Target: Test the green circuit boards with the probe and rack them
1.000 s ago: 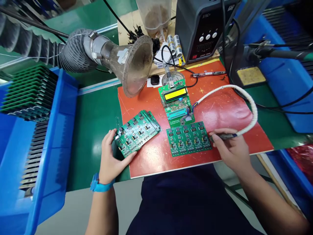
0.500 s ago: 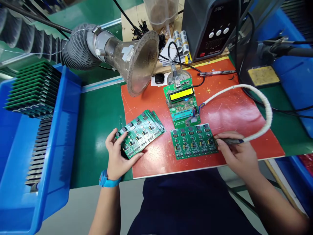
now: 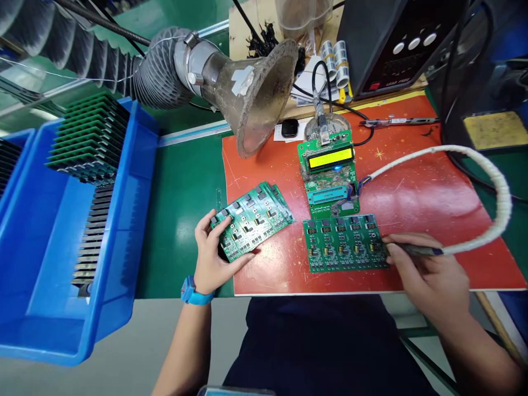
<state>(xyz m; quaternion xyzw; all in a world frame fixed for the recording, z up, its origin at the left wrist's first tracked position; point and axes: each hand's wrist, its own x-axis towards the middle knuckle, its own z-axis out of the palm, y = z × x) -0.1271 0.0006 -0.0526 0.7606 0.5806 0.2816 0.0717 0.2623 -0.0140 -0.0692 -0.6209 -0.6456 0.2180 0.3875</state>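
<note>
Right hand (image 3: 433, 278) pinches a dark pen-shaped probe (image 3: 418, 249) at the right-side green rectangular board (image 3: 344, 245); slipping might scratch it, contact unclear. Left hand (image 3: 215, 264), fingers spread around the left-side fanned green-board stack (image 3: 258, 220), could skew it.

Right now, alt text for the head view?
Left hand holds a stack of circuit boards; right hand holds a cabled tool at the right edge of another board. Beyond that, a green module shows a yellow screen.

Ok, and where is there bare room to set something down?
Two patches: green table between the blue bin and left hand, and red mat inside the curve of the white cable, beyond the right hand. Crowded: around the funnel, display board, panel and stack.
</note>
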